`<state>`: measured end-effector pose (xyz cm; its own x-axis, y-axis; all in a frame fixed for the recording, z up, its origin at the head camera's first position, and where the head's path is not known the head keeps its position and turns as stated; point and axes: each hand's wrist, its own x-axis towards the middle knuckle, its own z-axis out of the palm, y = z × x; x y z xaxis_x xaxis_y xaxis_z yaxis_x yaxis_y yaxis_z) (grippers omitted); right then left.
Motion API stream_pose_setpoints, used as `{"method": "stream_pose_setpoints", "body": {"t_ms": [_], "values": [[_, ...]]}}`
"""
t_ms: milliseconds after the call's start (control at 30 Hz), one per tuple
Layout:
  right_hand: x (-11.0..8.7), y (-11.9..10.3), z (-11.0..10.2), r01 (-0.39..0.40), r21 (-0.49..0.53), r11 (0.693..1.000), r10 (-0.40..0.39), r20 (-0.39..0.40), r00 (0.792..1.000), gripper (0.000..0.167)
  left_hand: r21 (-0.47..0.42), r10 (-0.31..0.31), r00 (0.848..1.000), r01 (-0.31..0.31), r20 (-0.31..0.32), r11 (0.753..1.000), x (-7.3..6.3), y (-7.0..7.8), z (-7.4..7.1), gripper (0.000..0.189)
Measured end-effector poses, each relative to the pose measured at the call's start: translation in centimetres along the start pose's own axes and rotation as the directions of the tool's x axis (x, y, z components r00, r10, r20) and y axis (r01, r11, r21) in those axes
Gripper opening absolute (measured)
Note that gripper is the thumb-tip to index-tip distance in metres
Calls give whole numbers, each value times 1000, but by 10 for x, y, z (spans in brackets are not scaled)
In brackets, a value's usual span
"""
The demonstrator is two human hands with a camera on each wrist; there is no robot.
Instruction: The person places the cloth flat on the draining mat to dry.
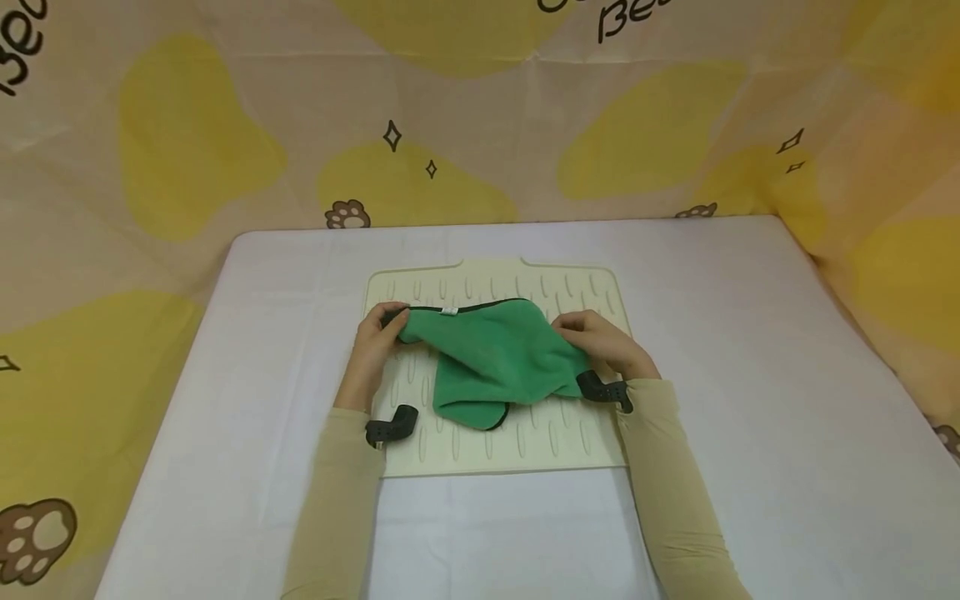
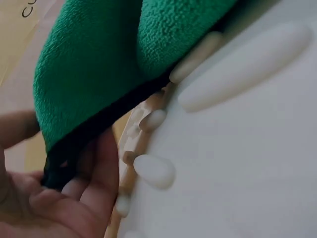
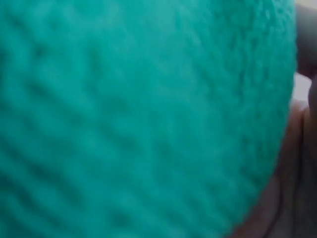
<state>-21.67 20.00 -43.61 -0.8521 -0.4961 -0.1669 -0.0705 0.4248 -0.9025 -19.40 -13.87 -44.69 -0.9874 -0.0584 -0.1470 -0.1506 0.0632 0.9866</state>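
A green fleecy cloth [image 1: 495, 358] with dark edging and a small white tag hangs in folds over a cream ribbed mat [image 1: 487, 454]. My left hand [image 1: 377, 342] pinches its upper left corner between thumb and fingers; the left wrist view shows the cloth's dark hem [image 2: 106, 114] running into those fingers. On the other side my right hand [image 1: 600, 340] grips the cloth's right part, thumb and fingers at its edge. Green fabric [image 3: 148, 119] fills most of the right wrist view and hides much of that hand.
The mat lies on a table under a white cover [image 1: 750, 400]. Behind and at the sides hangs a beige curtain [image 1: 525, 125] with yellow patches and paw prints. Black wrist cameras [image 1: 393, 425] sit at both sleeve cuffs.
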Motion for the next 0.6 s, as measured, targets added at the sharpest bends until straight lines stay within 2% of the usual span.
{"method": "stream_pose_setpoints", "body": {"t_ms": [133, 300, 433, 600], "values": [[-2, -1, -3, -29, -29, 999, 30, 52, 998, 29, 7, -29, 992, 29, 124, 1000, -1, 1, -2, 42], [-4, -3, -6, -54, -38, 998, 58, 110, 992, 34, -31, -18, 980, 25, 197, 999, -2, 1, -5, 46], [-5, -4, -7, -68, -44, 997, 73, 121, 990, 32, -31, -30, 984, 36, 176, 999, -1, 1, -5, 47], [-8, -1, -10, -69, 28, 997, 68, 45, 997, 30, -59, -18, 998, 22, 65, 998, 0, -1, -6, 42]]}}
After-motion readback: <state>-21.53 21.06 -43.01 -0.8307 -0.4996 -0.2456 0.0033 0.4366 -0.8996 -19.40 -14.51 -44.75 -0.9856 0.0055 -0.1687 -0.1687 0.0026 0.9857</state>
